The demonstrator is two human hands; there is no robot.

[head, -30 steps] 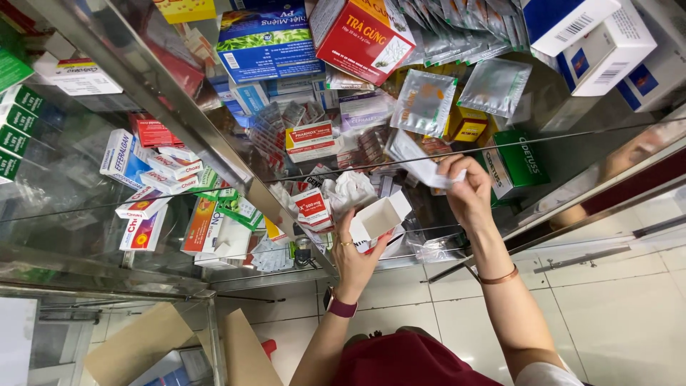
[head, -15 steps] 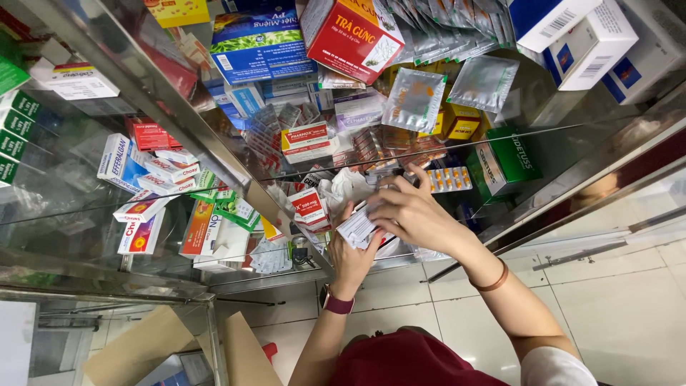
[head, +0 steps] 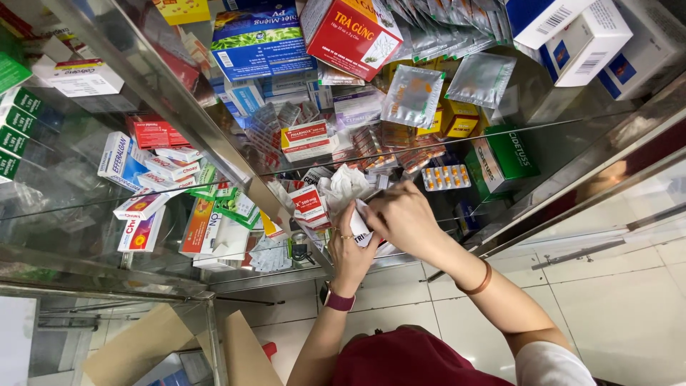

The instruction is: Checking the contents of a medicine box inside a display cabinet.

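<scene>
We pinch a small white box [head: 361,230] between left hand [head: 350,246] and right hand [head: 404,218]; the blister pack [head: 446,176] at two o'clock, seemingly at the shelf edge, could be knocked off.

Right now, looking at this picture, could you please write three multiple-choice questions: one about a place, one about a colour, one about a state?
1. Where does the orange blister pack lie?
A. on the tiled floor
B. on the glass shelf, beside the green box
C. inside the cardboard box

2. What colour is the watch strap on the left wrist?
A. dark red
B. yellow
C. blue

3. How are the two hands placed?
A. far apart
B. both hanging empty
C. close together on a small white box

Answers:
1 B, the pack rests on the shelf just next to the green box.
2 A, the band is maroon.
3 C, the left hand grips the box from below while the right hand covers its top.
</scene>
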